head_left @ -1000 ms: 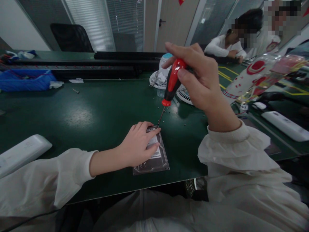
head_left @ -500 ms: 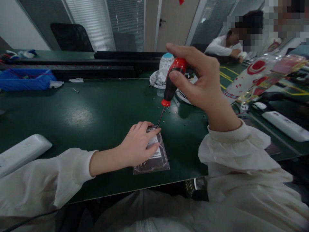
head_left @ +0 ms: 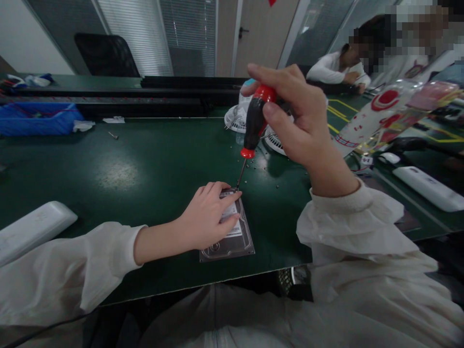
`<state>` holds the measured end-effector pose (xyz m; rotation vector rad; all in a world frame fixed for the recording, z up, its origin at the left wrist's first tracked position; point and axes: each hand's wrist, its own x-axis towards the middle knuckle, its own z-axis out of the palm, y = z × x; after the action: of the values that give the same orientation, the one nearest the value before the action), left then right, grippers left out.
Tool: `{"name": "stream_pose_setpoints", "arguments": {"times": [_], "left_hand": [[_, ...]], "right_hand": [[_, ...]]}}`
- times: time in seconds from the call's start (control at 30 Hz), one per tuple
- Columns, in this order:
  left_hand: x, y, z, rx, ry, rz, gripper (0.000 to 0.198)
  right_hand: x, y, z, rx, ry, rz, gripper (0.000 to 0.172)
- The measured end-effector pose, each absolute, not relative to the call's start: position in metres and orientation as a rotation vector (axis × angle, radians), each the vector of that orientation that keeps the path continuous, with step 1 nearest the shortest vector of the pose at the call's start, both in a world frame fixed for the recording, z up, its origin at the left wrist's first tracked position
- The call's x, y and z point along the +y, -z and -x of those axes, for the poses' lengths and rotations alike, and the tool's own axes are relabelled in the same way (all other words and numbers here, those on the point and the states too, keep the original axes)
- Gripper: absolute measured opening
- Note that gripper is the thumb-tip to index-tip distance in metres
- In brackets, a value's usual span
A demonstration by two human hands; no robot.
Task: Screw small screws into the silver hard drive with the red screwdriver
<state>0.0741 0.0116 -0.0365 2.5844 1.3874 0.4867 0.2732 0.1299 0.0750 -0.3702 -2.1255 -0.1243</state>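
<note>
A hard drive [head_left: 232, 244] with a metal cover and white label lies flat near the table's front edge. Across its upper left part rests my left hand [head_left: 208, 215], fingers stretched out and pressing on the cover. My right hand [head_left: 295, 113] holds a red and black screwdriver [head_left: 256, 118] by its handle, the thumb on the side and a finger over the end cap. The slim shaft slants down to the drive's far right corner, where the tip meets it beside my left fingertips. Whether a screw sits under the tip is too small to tell.
Several loose screws [head_left: 254, 168] are scattered beyond the drive on the green table [head_left: 163, 159]. White fan parts [head_left: 235, 118] stand behind them. A blue bin [head_left: 39, 118] is at the far left, a white device [head_left: 39, 227] nearer. Another person [head_left: 337, 67] sits at the back right.
The screwdriver's handle has turned and shifted slightly left, and my right thumb and fingers have moved around it. The tip stays at the same corner; my left hand has kept still.
</note>
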Motion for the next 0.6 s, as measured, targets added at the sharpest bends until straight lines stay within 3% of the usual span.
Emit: {"name": "stream_pose_setpoints", "arguments": {"times": [0.13,0.33,0.6], "left_hand": [[0.0118,0.0369,-0.0741,1.381,-0.489,-2.593,0.053],[0.0116,0.0370,-0.0743,1.392,-0.480,-2.578,0.053],[0.0108,0.0361,-0.0745,1.394,-0.482,-2.590,0.053]], "right_hand": [[0.1327,-0.0758,-0.2721,-2.097,0.251,0.385,0.038],[0.1371,-0.0742,-0.2733,-2.133,0.153,0.305,0.048],[0.1348,-0.0749,-0.2758,-2.074,0.220,0.507,0.033]]}}
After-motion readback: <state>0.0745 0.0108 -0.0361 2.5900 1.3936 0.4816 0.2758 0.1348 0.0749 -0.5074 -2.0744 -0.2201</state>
